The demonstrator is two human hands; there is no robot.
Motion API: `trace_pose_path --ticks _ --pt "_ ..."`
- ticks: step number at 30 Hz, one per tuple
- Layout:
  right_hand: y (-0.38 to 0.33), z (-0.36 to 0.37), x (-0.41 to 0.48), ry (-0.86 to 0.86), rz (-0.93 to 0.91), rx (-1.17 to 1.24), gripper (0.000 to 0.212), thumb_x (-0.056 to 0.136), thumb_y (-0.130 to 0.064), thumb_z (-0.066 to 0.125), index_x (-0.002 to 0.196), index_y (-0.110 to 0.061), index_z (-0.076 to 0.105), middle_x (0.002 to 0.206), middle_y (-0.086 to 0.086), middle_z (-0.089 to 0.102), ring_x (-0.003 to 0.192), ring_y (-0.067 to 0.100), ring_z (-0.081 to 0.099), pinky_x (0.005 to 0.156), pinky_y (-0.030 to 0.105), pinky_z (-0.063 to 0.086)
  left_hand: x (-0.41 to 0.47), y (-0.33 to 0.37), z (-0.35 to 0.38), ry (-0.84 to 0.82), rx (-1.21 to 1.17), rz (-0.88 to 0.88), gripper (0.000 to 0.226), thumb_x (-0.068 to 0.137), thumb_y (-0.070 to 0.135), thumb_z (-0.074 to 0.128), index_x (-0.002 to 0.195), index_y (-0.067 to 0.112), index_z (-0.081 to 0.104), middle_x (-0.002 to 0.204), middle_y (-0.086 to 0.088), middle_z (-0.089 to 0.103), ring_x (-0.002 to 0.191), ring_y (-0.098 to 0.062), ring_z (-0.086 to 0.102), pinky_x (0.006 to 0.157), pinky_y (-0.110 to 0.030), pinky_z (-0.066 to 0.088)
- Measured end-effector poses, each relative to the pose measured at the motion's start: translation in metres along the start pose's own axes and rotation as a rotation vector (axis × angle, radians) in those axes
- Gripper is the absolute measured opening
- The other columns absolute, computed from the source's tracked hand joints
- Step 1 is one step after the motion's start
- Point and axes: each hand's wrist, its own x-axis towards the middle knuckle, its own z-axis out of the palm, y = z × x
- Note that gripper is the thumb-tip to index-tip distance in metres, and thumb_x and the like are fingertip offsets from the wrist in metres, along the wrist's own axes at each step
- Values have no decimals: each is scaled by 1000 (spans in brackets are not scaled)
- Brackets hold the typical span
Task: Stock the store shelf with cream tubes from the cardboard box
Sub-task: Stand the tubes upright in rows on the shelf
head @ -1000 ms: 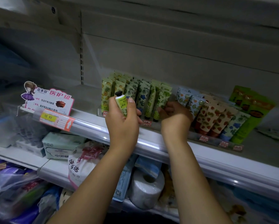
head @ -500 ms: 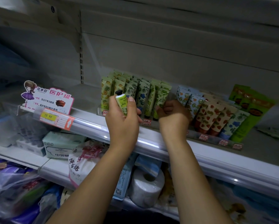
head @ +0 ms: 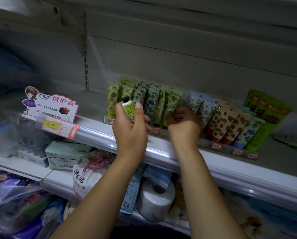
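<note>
At the shelf (head: pixel 99 135), left hand (head: pixel 130 128) grips a cream tube (head: pixel 128 107), right hand (head: pixel 184 128) clutches shelved tubes (head: pixel 172 100).

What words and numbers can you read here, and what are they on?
"花本目": pink sign card
"医护级": same card
"10 90": yellow price tag
Too small or blurred: cream tube in left hand, red tray labels, white bag

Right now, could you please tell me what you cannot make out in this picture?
- Cardboard box: outside the head view.
- Right hand: fingertips hidden by its own knuckles among green tubes; grip unclear.
- Cream tube: lower part covered by the left hand.
- Red price tags: too small to read.
</note>
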Motion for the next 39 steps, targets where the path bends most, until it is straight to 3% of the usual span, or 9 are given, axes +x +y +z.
trace_pose_path --ticks 6,11,15,20,23,25,28,30,39 --pt "-5 -6 0 169 -76 100 12 89 -20 74 92 -13 66 88 2 67 85 21 65 75 38 56 0 0 0 6 2 5 15 107 31 50 99 18 49 66 1 65 51 -19 59 54 -33 49" --pt "-28 -11 4 263 -273 -10 8 84 -29 76 85 -21 74 100 -2 55 102 20 50 80 14 30 0 0 0 11 3 11 16 107 31 49 101 16 50 66 1 64 51 -19 60 54 -32 49" --pt "-32 1 11 257 -297 -78 11 81 -37 78 79 -27 75 117 2 53 117 28 42 93 35 34 0 0 0 25 -8 -1 17 107 29 50 100 14 50 65 0 65 50 -19 59 53 -30 49" --pt "-34 8 16 262 -264 -184 12 80 -40 78 75 -31 73 135 2 50 129 31 37 85 16 13 1 0 0 34 4 8 16 107 29 50 99 15 50 65 0 65 50 -18 59 53 -30 49" --pt "-31 11 18 182 -102 -169 15 82 -38 76 93 -30 73 142 -3 40 119 10 23 79 -8 4 0 0 0 35 8 15 16 107 28 50 100 14 50 65 0 65 50 -17 59 53 -29 49" --pt "-30 12 20 151 -56 -166 22 82 -35 75 102 -27 72 144 -5 37 113 4 16 79 -11 1 0 0 0 32 -1 9 16 107 28 50 101 13 50 65 0 64 50 -17 59 52 -28 49" --pt "-32 10 19 216 -162 -185 5 80 -28 76 79 -30 71 142 -2 44 125 18 32 84 8 13 1 0 0 28 -4 11 16 107 28 50 101 14 50 64 1 64 50 -17 59 53 -29 49" --pt "-32 11 18 248 -231 -223 12 78 -25 76 70 -31 69 139 0 49 132 30 36 84 20 11 1 0 0 28 0 8 16 107 28 50 101 13 50 64 1 64 50 -18 59 53 -29 48" --pt "-29 11 19 248 -212 -197 15 80 -20 71 71 -31 66 140 -1 47 134 30 34 84 23 10 3 1 -1 29 -40 -31 19 108 28 49 104 10 50 67 -2 64 49 -17 58 53 -26 48"
